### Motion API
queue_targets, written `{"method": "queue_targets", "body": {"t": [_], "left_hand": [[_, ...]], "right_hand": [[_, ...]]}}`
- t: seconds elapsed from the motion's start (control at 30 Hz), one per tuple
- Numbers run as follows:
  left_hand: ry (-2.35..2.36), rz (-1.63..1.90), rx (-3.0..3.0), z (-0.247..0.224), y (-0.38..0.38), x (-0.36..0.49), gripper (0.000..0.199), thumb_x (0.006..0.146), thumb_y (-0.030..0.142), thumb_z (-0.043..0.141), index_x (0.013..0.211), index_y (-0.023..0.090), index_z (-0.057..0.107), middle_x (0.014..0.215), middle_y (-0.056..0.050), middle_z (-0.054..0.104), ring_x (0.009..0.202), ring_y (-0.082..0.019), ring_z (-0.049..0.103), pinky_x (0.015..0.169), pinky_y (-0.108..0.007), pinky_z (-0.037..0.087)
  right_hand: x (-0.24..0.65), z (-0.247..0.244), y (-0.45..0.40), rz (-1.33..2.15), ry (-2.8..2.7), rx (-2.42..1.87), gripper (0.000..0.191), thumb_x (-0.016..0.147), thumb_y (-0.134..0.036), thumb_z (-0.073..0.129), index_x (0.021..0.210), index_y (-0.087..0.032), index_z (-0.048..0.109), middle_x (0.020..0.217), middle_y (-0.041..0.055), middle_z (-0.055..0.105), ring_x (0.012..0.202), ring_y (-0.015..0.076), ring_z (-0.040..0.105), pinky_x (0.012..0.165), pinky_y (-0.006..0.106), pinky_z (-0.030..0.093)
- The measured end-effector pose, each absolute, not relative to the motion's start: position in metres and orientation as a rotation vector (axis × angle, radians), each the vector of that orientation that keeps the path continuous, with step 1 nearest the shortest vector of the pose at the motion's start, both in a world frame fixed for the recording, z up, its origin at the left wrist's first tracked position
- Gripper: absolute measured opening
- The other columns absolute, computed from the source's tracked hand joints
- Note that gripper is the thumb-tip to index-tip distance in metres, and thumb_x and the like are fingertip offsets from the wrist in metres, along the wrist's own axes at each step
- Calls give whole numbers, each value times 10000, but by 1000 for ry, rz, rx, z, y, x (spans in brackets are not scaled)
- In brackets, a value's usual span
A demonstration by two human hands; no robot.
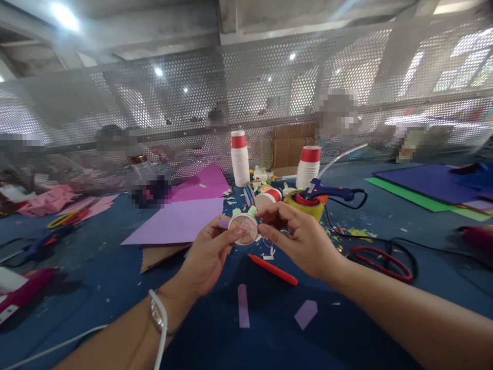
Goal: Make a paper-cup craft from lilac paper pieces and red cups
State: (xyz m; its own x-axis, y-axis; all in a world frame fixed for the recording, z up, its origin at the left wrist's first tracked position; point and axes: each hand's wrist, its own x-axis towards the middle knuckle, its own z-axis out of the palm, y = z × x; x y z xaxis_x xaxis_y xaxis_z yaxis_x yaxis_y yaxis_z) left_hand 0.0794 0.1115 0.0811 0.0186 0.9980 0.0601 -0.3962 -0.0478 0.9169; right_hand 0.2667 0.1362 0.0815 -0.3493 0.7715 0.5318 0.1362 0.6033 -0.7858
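Observation:
My left hand (211, 246) is closed on a small round paper piece (243, 229) with a pale rim, its thumb lying across the face. Light green paper bits stick up from the piece's top edge, and a purple strip shows at its left. On the other side, my right hand (295, 234) has its thumb and fingers bent around the right edge; whether it pinches anything there is too small to tell. Below the hands lie a red marker (273, 270), a purple paper strip (243, 307) and a purple pointed paper piece (306, 314).
Stacked paper cups (241, 165) and a second stack (308, 169) stand behind. A blue glue gun (329, 191) rests on a yellow tape roll (306, 207). Red-handled scissors (379, 261) lie right, purple sheets (177, 221) left, before a perforated metal screen (269, 87).

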Motion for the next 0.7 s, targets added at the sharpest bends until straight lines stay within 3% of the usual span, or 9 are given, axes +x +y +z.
{"method": "queue_targets", "body": {"t": [0.17,0.33,0.47,0.7], "left_hand": [[876,1221,1001,79,111,76,285,697,302,841,926,165,739,916,-42,704,820,-145,605,733,-244,478],[897,1174,1053,78,116,68,237,784,403,760,828,179,696,878,-36,653,822,-159,556,716,-262,446],[996,1138,1054,81,118,61,236,727,363,811,774,171,682,795,-14,619,719,-129,508,647,-240,412],[1005,1132,1021,85,116,64,226,699,335,839,761,160,711,817,-42,653,737,-147,551,697,-261,448]], "right_hand": [[266,80,141,936,-1787,-772,180,889,-307,607,1032,-201,634,865,27,655,751,149,596,681,312,490],[268,80,147,974,-1765,-768,170,883,-320,607,1006,-205,629,820,9,625,706,128,551,637,286,460],[270,79,149,986,-1751,-760,152,886,-315,605,985,-202,625,768,-10,594,661,108,530,599,260,444],[269,77,151,918,-1712,-743,126,871,-293,603,956,-200,617,807,6,626,710,122,577,633,272,486]]}}
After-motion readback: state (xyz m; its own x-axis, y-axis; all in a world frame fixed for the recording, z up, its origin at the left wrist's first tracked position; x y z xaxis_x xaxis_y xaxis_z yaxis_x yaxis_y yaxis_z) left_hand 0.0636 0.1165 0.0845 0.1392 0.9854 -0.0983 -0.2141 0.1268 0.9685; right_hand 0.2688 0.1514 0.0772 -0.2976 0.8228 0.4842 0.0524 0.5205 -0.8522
